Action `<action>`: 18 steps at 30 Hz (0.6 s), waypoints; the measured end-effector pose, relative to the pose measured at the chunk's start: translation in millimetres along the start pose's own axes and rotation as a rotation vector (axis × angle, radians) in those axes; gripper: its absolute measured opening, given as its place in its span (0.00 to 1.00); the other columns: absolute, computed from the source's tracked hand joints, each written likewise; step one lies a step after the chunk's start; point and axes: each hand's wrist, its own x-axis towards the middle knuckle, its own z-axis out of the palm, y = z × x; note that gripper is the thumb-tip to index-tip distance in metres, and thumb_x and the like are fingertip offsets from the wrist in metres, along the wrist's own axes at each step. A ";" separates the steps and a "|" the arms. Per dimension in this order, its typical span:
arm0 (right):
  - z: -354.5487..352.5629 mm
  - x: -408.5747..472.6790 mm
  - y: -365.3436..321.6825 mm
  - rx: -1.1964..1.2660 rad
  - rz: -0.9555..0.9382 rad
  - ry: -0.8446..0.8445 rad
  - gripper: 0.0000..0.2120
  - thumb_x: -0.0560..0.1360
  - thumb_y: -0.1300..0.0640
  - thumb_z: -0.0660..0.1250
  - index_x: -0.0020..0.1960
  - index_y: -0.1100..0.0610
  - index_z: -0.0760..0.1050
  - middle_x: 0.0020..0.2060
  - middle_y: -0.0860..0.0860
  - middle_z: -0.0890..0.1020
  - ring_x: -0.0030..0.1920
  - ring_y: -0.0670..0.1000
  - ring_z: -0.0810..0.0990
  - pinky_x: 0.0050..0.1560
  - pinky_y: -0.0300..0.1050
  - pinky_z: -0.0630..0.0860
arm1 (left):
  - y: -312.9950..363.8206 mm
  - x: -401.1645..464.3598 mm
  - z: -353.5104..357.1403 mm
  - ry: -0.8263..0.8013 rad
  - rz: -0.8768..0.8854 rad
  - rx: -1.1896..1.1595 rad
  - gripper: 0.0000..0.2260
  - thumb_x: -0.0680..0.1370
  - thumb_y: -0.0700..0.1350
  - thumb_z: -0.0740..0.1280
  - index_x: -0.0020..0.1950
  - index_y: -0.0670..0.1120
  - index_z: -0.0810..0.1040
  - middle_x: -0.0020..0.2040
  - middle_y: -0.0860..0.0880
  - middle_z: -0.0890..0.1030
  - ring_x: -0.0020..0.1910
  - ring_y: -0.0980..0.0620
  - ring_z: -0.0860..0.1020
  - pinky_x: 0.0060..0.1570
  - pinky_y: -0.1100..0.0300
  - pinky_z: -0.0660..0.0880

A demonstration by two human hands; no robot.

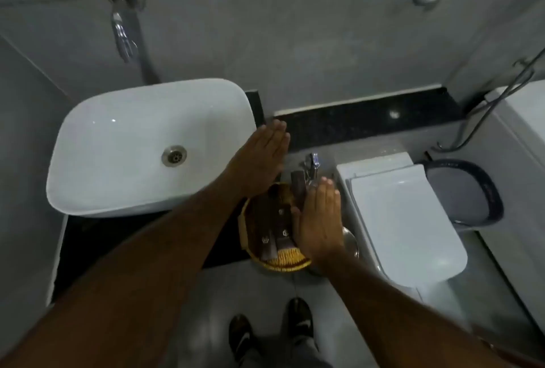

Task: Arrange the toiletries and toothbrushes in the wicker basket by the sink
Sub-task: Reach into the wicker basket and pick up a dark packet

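With both the left hand [259, 158] and right hand [320, 220] flat, fingers together and empty, over the basket [277, 263] at the counter's [88, 238] right edge, grasp one sachet [267, 242] at a time.

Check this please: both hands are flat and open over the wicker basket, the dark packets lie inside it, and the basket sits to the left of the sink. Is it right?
Not quite. The head view shows the basket to the right of the sink, between it and the toilet. The rest holds: left hand and right hand are flat and open over it, and the dark packets lie inside.
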 end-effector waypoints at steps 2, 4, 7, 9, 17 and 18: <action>9.2 -13.3 5.2 -0.014 0.037 -0.017 0.31 0.79 0.48 0.55 0.72 0.70 0.58 0.73 0.70 0.58 0.75 0.67 0.53 0.74 0.63 0.50 | 7.5 9.2 7.3 -0.120 0.107 0.036 0.28 0.80 0.44 0.54 0.78 0.37 0.51 0.79 0.34 0.54 0.79 0.36 0.50 0.77 0.43 0.46; 19.0 -27.3 8.9 -0.042 0.067 -0.040 0.30 0.78 0.50 0.57 0.72 0.71 0.59 0.73 0.70 0.58 0.75 0.67 0.52 0.74 0.63 0.50 | 15.5 16.6 13.9 -0.179 0.193 0.023 0.29 0.77 0.42 0.48 0.79 0.38 0.51 0.80 0.35 0.53 0.79 0.37 0.50 0.75 0.44 0.43; 24.9 -26.1 8.6 -0.034 0.099 -0.069 0.31 0.76 0.51 0.59 0.72 0.70 0.59 0.75 0.69 0.55 0.76 0.65 0.48 0.75 0.61 0.46 | 18.1 30.3 19.7 -0.222 0.271 -0.011 0.29 0.76 0.41 0.56 0.78 0.42 0.57 0.79 0.34 0.56 0.79 0.36 0.52 0.75 0.44 0.45; 26.8 -23.0 11.1 -0.049 0.107 -0.074 0.32 0.76 0.49 0.59 0.71 0.69 0.60 0.75 0.68 0.53 0.76 0.65 0.46 0.75 0.61 0.45 | 19.9 38.7 23.2 -0.228 0.314 -0.025 0.30 0.75 0.38 0.64 0.77 0.45 0.60 0.78 0.33 0.57 0.79 0.35 0.53 0.75 0.44 0.47; 33.0 -19.8 19.7 -0.007 0.141 -0.077 0.27 0.75 0.44 0.60 0.58 0.67 0.78 0.76 0.67 0.52 0.76 0.64 0.45 0.75 0.60 0.45 | 30.9 53.1 31.2 -0.359 0.375 0.125 0.19 0.78 0.44 0.66 0.69 0.47 0.73 0.79 0.35 0.58 0.79 0.36 0.54 0.76 0.44 0.47; 32.9 -19.4 19.3 -0.003 0.141 -0.081 0.24 0.75 0.43 0.61 0.54 0.64 0.80 0.76 0.66 0.53 0.76 0.64 0.45 0.75 0.60 0.45 | 30.7 53.8 30.3 -0.356 0.391 0.136 0.18 0.78 0.45 0.66 0.67 0.47 0.74 0.79 0.35 0.58 0.79 0.37 0.54 0.76 0.43 0.47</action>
